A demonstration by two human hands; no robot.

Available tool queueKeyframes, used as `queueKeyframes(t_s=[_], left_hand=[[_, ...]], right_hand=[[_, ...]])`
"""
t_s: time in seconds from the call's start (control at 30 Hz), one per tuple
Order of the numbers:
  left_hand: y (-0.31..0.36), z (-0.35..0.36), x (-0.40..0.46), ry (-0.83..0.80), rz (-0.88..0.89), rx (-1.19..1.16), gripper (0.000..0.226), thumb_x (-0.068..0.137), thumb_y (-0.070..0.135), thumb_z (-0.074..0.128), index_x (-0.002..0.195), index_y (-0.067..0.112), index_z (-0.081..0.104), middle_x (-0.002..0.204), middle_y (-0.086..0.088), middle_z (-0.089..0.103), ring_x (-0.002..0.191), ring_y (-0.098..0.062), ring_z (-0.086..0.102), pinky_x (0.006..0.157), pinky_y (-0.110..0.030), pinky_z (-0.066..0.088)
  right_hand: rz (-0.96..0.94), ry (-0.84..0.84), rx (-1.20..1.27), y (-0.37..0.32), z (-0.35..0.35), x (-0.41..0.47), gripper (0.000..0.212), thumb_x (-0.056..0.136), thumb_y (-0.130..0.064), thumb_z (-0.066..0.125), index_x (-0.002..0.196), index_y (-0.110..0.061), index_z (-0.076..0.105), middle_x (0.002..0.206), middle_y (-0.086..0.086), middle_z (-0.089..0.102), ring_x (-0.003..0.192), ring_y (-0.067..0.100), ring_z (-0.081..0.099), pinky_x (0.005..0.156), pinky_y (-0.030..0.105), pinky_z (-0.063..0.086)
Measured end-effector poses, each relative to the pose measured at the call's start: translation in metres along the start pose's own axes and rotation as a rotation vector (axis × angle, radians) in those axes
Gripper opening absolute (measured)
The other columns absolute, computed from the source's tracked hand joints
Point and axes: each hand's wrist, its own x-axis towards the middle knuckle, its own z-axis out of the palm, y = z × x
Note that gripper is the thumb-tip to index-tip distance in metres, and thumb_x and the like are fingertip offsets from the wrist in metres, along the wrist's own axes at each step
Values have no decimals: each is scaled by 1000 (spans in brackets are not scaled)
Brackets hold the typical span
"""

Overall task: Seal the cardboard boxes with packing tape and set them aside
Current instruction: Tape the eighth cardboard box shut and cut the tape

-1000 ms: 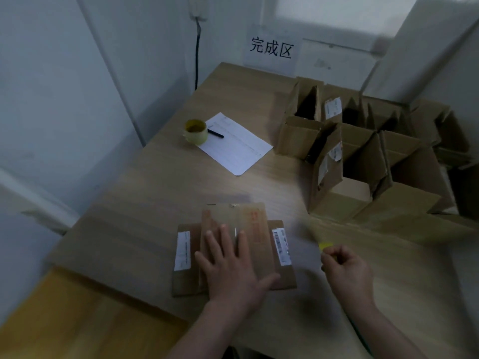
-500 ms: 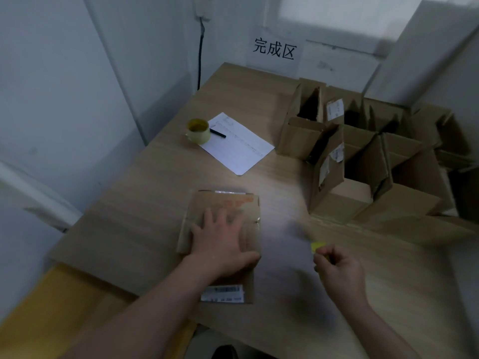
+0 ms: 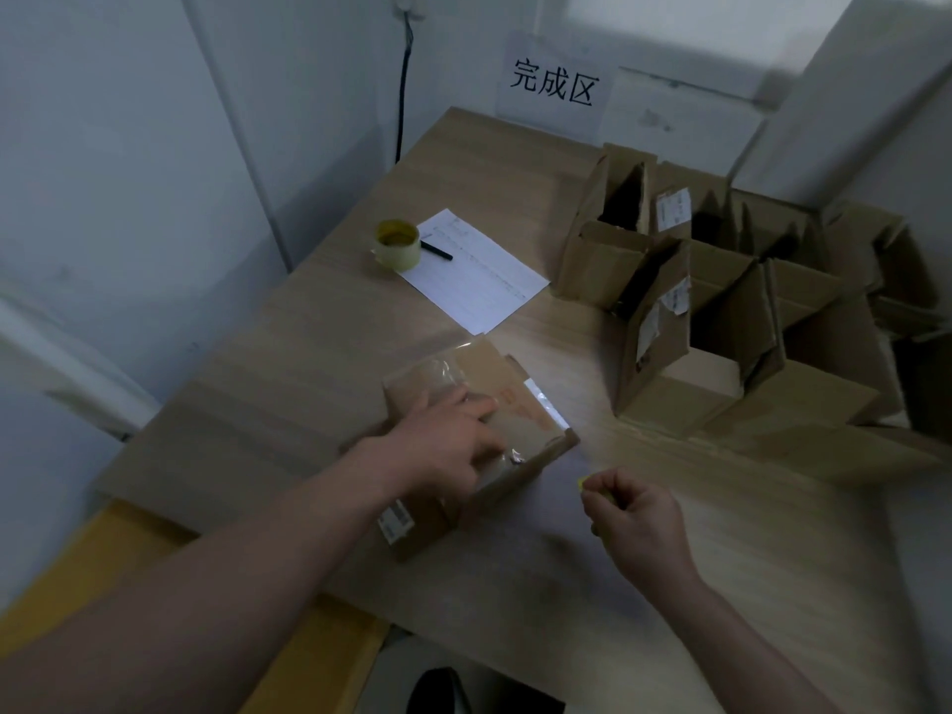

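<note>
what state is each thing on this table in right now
small brown cardboard box: flaps down, clear tape across top
left hand: resting on the box top
right hand: fingers curled, pinching a small yellow item
yellowish tape roll: lying flat, untouched
stacked brown cartons: flaps open

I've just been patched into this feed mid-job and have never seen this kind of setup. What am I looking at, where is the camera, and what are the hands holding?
There is no machine: a person works with bare hands, and the single camera sits on their head, looking down at a wooden table. The left hand rests on a small cardboard box with shiny clear tape across its top. The right hand is curled, pinching a small yellow item too small to identify. Further back lie a tape roll, a pen on a paper sheet, and to the right a cluster of open boxes. A wall sign hangs behind.
</note>
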Motion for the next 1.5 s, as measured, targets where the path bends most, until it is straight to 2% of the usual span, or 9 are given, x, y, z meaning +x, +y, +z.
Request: queueKeyframes(t_s=[0.1, 0.33, 0.47, 0.6, 1.07, 1.17, 1.33, 1.4, 1.5], left_hand=[[18, 27, 3, 91, -58, 77, 61, 79, 49, 67, 131, 27, 42, 161, 7, 8, 149, -28, -2, 110, -68, 14], [-6, 23, 5, 125, 182, 45, 48, 82, 16, 68, 124, 22, 48, 162, 4, 18, 149, -22, 4, 120, -50, 10], [21, 25, -9, 407, 242, -417, 52, 78, 31, 76, 125, 13, 63, 140, -4, 54, 132, -14, 42, 112, -25, 31], [39, 42, -20, 489, 312, -659, 39, 78, 25, 77, 114, 13, 72, 106, -1, 69, 99, -7, 61, 90, -26, 50], [54, 68, -49, 556, 10, -730, 12, 84, 26, 73, 80, 15, 72, 78, 5, 64, 72, -6, 58, 68, -35, 51], [54, 69, -54, 627, -24, -758, 14, 87, 24, 69, 76, 17, 68, 74, 7, 61, 70, -7, 56, 62, -28, 48], [49, 70, -63, 710, -218, -944, 18, 91, 23, 64, 74, 19, 65, 69, 7, 64, 68, -5, 60, 61, -23, 49], [47, 73, -65, 794, -253, -936, 21, 92, 22, 63, 72, 18, 61, 66, 6, 62, 65, -6, 58, 58, -23, 48], [38, 79, -63, 907, -316, -913, 23, 93, 24, 60, 72, 15, 57, 64, 4, 58, 61, -8, 56, 56, -26, 48]], right_hand=[[8, -22, 42, -8, 6, -3, 23, 86, -5, 69, 68, -20, 70, 54, 1, 59, 47, 16, 53, 48, 29, 44], [33, -119, 68, -29, 10, -12, 23, 86, -6, 70, 69, -22, 71, 57, -1, 62, 49, 14, 54, 43, 23, 43], [10, -140, 85, -36, 17, -16, 27, 83, -1, 71, 65, -20, 70, 54, 0, 59, 47, 14, 51, 43, 22, 41], [-35, -192, 76, -37, 22, -20, 22, 81, 3, 70, 67, -14, 70, 61, 16, 63, 54, 18, 54, 52, 32, 45], [-24, -419, -5, -49, 20, -53, 17, 86, -4, 69, 92, -20, 73, 76, -9, 70, 70, 2, 63, 64, 18, 48], [46, -463, 122, -49, 16, -59, 39, 82, 3, 70, 112, -21, 69, 95, -2, 69, 79, 2, 65, 69, 18, 50], [110, -593, 318, -46, -8, -59, 76, 69, -23, 72, 141, -29, 47, 103, 20, 70, 92, 28, 68, 85, 37, 49], [61, -583, 225, -51, -17, -54, 72, 71, -25, 72, 140, -26, 51, 100, 16, 71, 85, 27, 67, 81, 41, 52], [-155, -414, -608, -68, -25, -42, 54, 80, -50, 73, 130, -42, 56, 85, -11, 63, 82, 16, 64, 73, 36, 51]])
